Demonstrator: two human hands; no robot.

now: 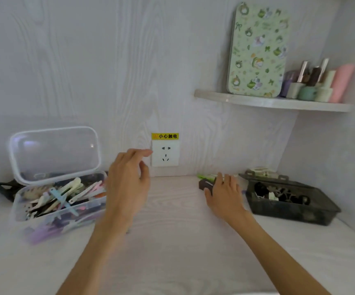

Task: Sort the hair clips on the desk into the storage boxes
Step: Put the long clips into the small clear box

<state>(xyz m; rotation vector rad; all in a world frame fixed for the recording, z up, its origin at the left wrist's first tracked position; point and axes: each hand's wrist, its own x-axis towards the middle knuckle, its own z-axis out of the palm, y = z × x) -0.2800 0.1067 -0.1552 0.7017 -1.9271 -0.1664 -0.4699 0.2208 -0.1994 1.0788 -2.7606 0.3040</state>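
A: White wood-grain desk (172,241) against a matching wall, seen from the head camera. Clear box (59,207) of clips sits left, dark box (289,201) right.

B: Hands?

A: Left hand (129,179) hovers, fingers relaxed, holding nothing. Right hand (225,194) rests on a dark clip (205,184); a green clip (206,177) lies just behind.

B: Advice?

A: Pinch the dark clip firmly, then lift; open desk lies between the boxes.

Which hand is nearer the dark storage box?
Right. The right hand lies just left of the dark storage box; the left hand hovers farther left, beside the clear storage box.
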